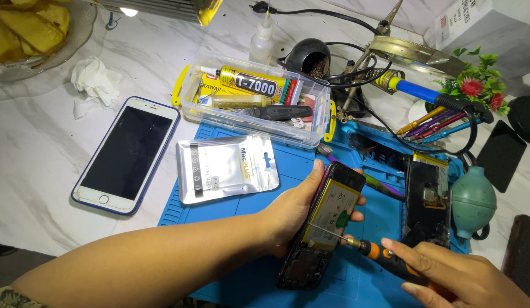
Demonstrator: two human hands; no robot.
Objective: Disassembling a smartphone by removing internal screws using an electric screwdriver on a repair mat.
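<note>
Head view: the left hand [296, 208] grips an opened phone [319, 228] from its left side, thumb along the upper edge and fingertips curled over the right edge, holding it tilted just above the blue mat [230, 211]. The phone's back is off, and a yellow-edged battery [333, 214] shows inside. The right hand [453, 274] is closed around a black-and-orange screwdriver [385, 256], whose thin tip reaches onto the battery's lower part.

To the right on the mat lies another opened phone [427, 199], with a green air blower [473, 202] just beside it. A silver pouch [226, 168] lies on the mat's upper left. Left of the mat, on the marble bench [36, 148], rests a white phone [128, 154], screen up, with a crumpled tissue [93, 80] above it. Behind the mat stand a clear box [253, 100] of glue tubes, a soldering iron [416, 91] and some pens [433, 122].
</note>
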